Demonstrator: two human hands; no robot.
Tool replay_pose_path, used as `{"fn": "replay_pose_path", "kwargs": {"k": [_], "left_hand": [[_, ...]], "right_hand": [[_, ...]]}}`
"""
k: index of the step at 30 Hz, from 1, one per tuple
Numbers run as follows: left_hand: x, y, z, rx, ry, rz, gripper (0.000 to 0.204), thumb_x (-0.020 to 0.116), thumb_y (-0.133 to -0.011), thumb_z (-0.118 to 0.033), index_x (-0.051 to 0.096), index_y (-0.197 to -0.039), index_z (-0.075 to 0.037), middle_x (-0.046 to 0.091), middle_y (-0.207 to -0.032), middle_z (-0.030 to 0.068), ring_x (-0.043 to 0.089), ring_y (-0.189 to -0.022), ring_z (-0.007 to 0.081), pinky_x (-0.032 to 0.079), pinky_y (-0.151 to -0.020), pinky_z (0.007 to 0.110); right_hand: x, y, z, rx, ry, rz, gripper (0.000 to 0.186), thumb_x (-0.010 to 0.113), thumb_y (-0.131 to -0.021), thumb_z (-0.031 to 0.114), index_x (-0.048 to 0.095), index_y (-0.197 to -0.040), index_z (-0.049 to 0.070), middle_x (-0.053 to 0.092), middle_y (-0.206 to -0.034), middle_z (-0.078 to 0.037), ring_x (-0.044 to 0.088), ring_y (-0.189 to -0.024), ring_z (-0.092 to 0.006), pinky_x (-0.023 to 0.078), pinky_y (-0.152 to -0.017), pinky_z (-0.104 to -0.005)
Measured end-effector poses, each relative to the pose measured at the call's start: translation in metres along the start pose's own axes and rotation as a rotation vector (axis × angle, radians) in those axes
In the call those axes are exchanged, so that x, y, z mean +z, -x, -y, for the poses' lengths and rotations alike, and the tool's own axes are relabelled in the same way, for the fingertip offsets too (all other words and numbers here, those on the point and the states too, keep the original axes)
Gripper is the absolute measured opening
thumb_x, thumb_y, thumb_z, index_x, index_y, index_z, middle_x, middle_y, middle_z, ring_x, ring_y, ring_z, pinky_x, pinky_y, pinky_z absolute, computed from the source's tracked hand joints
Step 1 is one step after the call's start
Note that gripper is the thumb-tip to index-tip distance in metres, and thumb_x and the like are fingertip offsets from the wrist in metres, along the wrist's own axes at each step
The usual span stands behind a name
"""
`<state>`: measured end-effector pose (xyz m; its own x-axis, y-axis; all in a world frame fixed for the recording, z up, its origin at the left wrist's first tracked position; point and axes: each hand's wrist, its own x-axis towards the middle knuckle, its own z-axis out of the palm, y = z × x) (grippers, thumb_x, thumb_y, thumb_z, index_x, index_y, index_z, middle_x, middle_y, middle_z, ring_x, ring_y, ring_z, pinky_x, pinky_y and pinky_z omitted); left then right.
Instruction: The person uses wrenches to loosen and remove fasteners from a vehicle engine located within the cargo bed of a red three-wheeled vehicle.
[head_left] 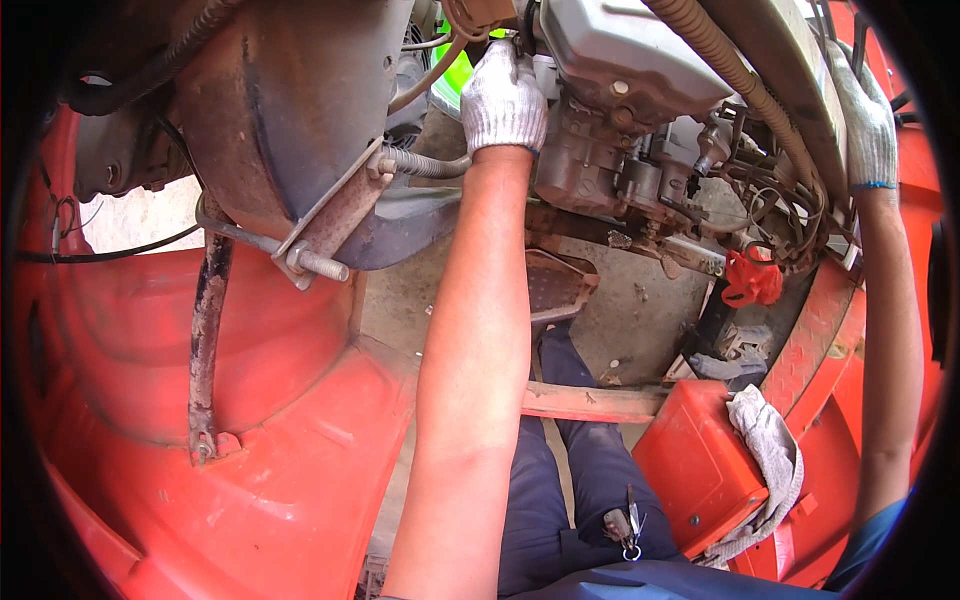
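My left hand (503, 100), in a white knit glove, reaches up beside the grey engine (590, 160). Its fingers are curled in among dark fittings and hoses, and what they grip is hidden. Close by on the left run a brown hose (425, 82) and a bright green surface (459, 70). At the upper right, my right hand (866, 125) wears the same kind of glove. It is closed against the edge of a long grey metal beam (785, 75), with its fingertips partly out of sight.
A red body panel (240, 490) fills the lower left, with a rusty rod (207, 350) standing on it. A threaded bolt (322, 264) juts from a bracket. To the right are a red cloth (750, 278), a red box (695, 465) with a grey rag (770, 460), and a red crossbar (590, 402).
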<state>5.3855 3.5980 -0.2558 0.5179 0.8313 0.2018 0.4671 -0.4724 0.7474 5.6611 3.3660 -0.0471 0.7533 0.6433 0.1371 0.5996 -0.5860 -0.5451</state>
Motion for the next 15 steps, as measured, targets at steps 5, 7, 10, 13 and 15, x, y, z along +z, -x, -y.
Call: {"fn": "replay_pose_path", "kwargs": {"k": [5, 7, 10, 13, 15], "left_hand": [[-0.035, -0.039, -0.013, -0.044, -0.364, 0.534, 0.036, 0.048, -0.097, -0.021, 0.066, -0.121, -0.001, 0.067, -0.120, 0.0259, 0.065, -0.112, 0.0419, 0.052, -0.098, 0.048], [-0.073, -0.070, -0.030, -0.061, -0.605, 0.913, 0.039, 0.046, -0.097, -0.020, 0.068, -0.123, -0.002, 0.066, -0.127, 0.0238, 0.065, -0.116, 0.0385, 0.052, -0.099, 0.045], [-0.078, -0.047, -0.015, -0.175, -0.540, 0.509, 0.040, 0.048, -0.095, -0.024, 0.069, -0.122, -0.003, 0.066, -0.129, 0.0222, 0.064, -0.119, 0.0378, 0.052, -0.101, 0.044], [-0.064, -0.026, -0.009, -0.403, -0.364, 0.469, 0.043, 0.051, -0.095, -0.024, 0.063, -0.133, -0.009, 0.066, -0.130, 0.0207, 0.063, -0.119, 0.0398, 0.050, -0.102, 0.046], [-0.046, -0.008, -0.028, -0.367, -0.216, 0.384, 0.042, 0.051, -0.096, -0.023, 0.062, -0.135, -0.013, 0.066, -0.127, 0.0218, 0.063, -0.118, 0.0419, 0.049, -0.101, 0.047]], "right_hand": [[-0.005, 0.003, -0.009, 0.007, 0.085, -0.015, 0.048, 0.058, -0.104, 0.033, 0.061, -0.136, -0.003, 0.068, -0.129, -0.011, 0.062, -0.116, -0.0166, 0.045, -0.103, -0.0287], [0.001, -0.006, -0.004, 0.009, 0.011, 0.010, 0.049, 0.059, -0.103, 0.033, 0.061, -0.137, -0.003, 0.068, -0.129, -0.011, 0.062, -0.116, -0.0166, 0.044, -0.103, -0.0285], [0.010, -0.001, 0.018, -0.345, 0.378, -0.061, 0.034, 0.056, -0.105, 0.028, 0.062, -0.117, -0.004, 0.066, -0.099, -0.014, 0.063, -0.089, -0.0221, 0.051, -0.078, -0.0316], [0.005, -0.001, 0.002, 0.048, -0.085, -0.011, 0.049, 0.058, -0.104, 0.034, 0.061, -0.136, -0.003, 0.067, -0.130, -0.012, 0.062, -0.117, -0.0170, 0.044, -0.103, -0.0291], [-0.001, 0.006, -0.002, 0.048, -0.026, -0.041, 0.049, 0.057, -0.104, 0.034, 0.061, -0.136, -0.003, 0.068, -0.130, -0.012, 0.062, -0.117, -0.0171, 0.044, -0.103, -0.0294]]}}
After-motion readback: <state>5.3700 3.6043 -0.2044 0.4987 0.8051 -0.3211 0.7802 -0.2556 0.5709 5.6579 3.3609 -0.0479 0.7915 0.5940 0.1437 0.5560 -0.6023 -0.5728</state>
